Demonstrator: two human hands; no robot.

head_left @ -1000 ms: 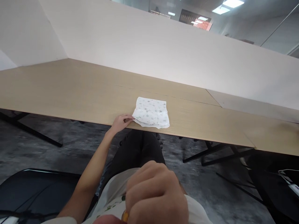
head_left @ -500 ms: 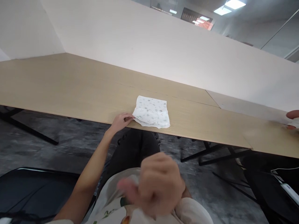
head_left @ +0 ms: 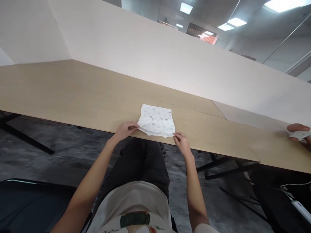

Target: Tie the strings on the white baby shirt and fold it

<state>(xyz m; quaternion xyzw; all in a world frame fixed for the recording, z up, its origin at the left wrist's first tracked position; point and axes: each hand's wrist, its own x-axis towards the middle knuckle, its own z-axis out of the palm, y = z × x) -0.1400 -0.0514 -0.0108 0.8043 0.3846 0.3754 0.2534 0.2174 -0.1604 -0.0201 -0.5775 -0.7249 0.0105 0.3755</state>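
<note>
My worktop (head_left: 85, 97) is backed by a white partition (head_left: 157, 58), well apart from the cloth and not obstructing it. The patterned cloth (head_left: 156, 118) lies at the worktop's front edge. Step in hand, as judged: controlling its near side. My left hand (head_left: 125, 130) and right hand (head_left: 182, 142) each keep a grip clamped on a near corner. Next move requires even, level tension. Near the worktop's right end: another white item (head_left: 300, 135).

pale short-sleeved shirt (head_left: 136, 197) | green-topped print (head_left: 135, 219), perhaps a figure | black trousers (head_left: 138, 165)
</note>
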